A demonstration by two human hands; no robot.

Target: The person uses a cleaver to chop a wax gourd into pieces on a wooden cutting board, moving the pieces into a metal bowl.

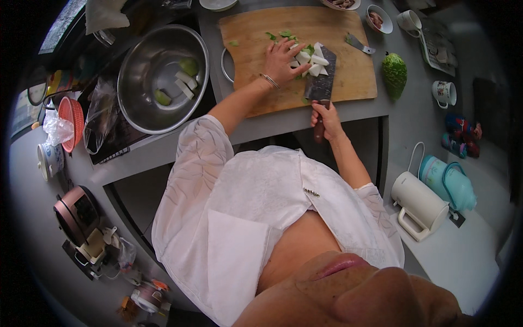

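Note:
My right hand (327, 122) grips the wooden handle of a cleaver (321, 86), whose dark blade lies flat over the wooden cutting board (351, 81). White vegetable chunks (318, 61) rest on and beside the blade. My left hand (283, 61) is spread over the chunks at the blade's left side, fingers apart; whether it holds any piece is not plain. Green peelings (286, 33) lie just beyond its fingers. A peeler or small knife (360, 44) lies at the board's right. Left of the board, a large steel bowl (126, 88) contains several pale green pieces (186, 88).
A bumpy green gourd (394, 75) lies right of the board. Small bowls of meat (380, 19) stand at the far right, near a white mug (408, 20). A floral cup (444, 94) and an electric kettle (419, 204) are farther right. A red basket (71, 122) stands left.

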